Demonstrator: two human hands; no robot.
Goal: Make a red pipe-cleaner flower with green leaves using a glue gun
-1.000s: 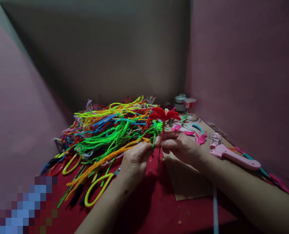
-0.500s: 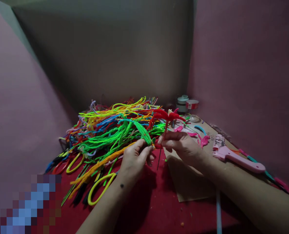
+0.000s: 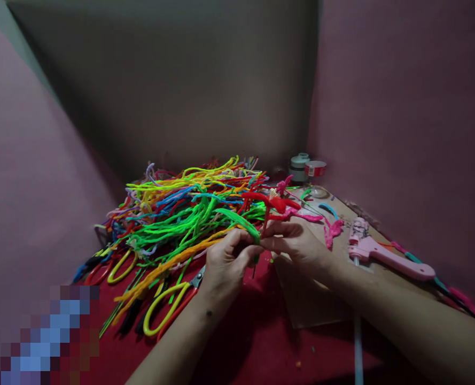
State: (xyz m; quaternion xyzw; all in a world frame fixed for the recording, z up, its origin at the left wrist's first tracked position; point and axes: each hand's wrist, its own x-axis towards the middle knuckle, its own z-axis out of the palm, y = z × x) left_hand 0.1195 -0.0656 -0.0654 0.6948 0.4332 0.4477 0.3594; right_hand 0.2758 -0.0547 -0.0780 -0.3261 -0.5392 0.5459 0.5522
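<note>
Between both hands stands a red pipe-cleaner flower [image 3: 278,203] with drooping petals, a pale centre and a thin stem. My right hand [image 3: 291,240] is closed, pinching the flower's stem below the petals. A green pipe-cleaner leaf [image 3: 237,218] lies against that stem, and my left hand [image 3: 231,256] is closed on the leaf's lower end. The fingertips of both hands meet at the join, so the exact contact there is partly hidden. The dark tip of the stem pokes out just beneath my left thumb.
A heap of coloured pipe cleaners [image 3: 181,214] spreads behind and left. Yellow-handled scissors [image 3: 167,305] lie beside my left wrist. On the right, a pink glue gun [image 3: 393,259] rests on a board [image 3: 313,299] with pink pipe-cleaner pieces [image 3: 333,232]. A jar [image 3: 299,168] and a tape roll [image 3: 316,169] stand behind.
My left hand has moved right, bringing the green leaf from beside the red flower against its stem. The flower has dropped slightly and tipped, its petals now lower.
</note>
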